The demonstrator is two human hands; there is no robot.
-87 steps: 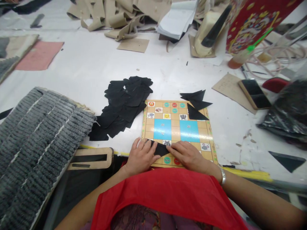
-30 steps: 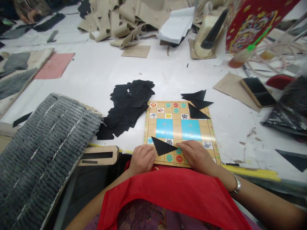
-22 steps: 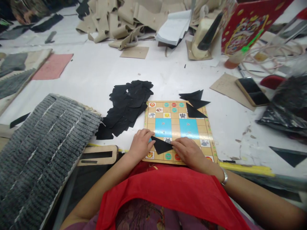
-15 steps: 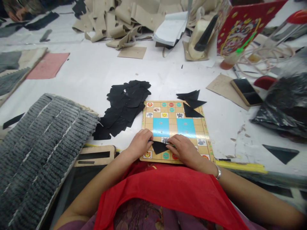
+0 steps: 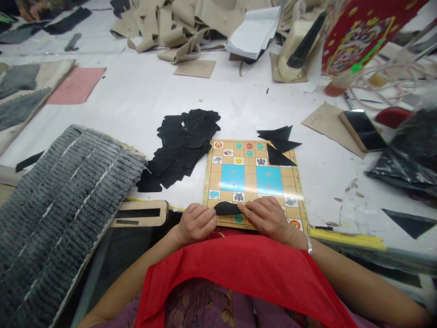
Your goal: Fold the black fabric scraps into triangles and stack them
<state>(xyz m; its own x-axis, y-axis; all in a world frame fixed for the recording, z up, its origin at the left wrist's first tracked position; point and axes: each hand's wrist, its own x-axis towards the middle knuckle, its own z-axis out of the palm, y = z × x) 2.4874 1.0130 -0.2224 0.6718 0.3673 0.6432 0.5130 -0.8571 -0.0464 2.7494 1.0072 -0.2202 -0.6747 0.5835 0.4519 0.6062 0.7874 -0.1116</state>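
Note:
Between my hands a small black piece of thin sheet material [image 5: 227, 208] is held by its two ends, over the near edge of a game board [image 5: 251, 177] printed with animals. My left hand [image 5: 197, 222] pinches its left end, and my right hand [image 5: 268, 217] pinches the right end. Whether it is fabric or leather I cannot tell. A heap of black cut pieces [image 5: 186, 146] lies just left of the board. Several black triangles [image 5: 282, 156] overlap the board's far right corner. Another black triangle [image 5: 409, 222] lies alone at the right.
A grey ribbed panel [image 5: 75, 205] slants along the left. Beige strips [image 5: 184, 27], a notepad [image 5: 254, 32] and a glue bottle [image 5: 336, 85] stand at the back. A phone [image 5: 363, 130] on cardboard and a black plastic bag [image 5: 406, 155] lie right. Another person's hands [image 5: 34, 10] show far left.
Both hands have come nearer to my body with the black piece, which now looks narrower and curved along its top. The whole view has shifted slightly.

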